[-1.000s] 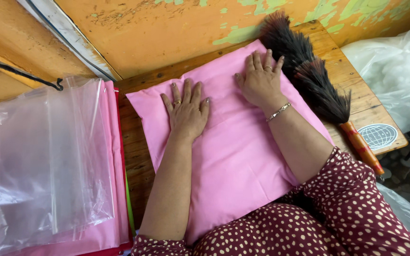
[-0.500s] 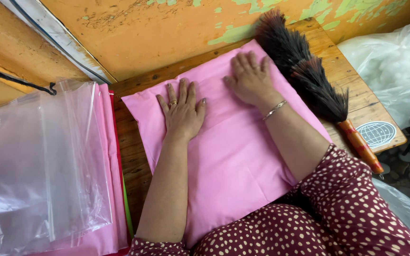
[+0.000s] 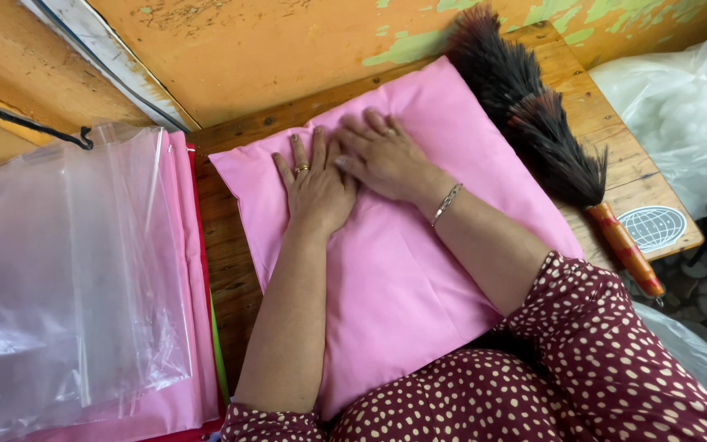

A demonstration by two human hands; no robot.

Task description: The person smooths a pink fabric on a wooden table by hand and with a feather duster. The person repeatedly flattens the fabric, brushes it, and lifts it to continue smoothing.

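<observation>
A wooden surface [image 3: 231, 205] is carrying everything here, butted against a peeling orange wall [image 3: 272, 57], so the things on it are lying pushed up toward that wall. A pink cushion [image 3: 403, 278] is taking up most of the surface, lying flat with one corner pointing at the wall and its near edge running under the person's spotted sleeve [image 3: 615, 327]. To the left, a stack of pink cloth [image 3: 194, 327] is sitting under a sheet of clear plastic bags [image 3: 67, 270], close by and just beside the cushion. On the right, a dark feather duster [image 3: 533, 123] with an orange handle is lying along the cushion's edge, feathers toward the wall, set aside with neither hand on it. Both hands are pressing down on the upper middle of the cushion: the left hand [image 3: 317, 184], wearing a ring, is lying palm down with fingers spread, and the right hand [image 3: 382, 155], a bracelet at its wrist, is resting flat and touching it. Neither is gripping anything; the flat, open palms are suggesting smoothing or flattening rather than lifting.
</observation>
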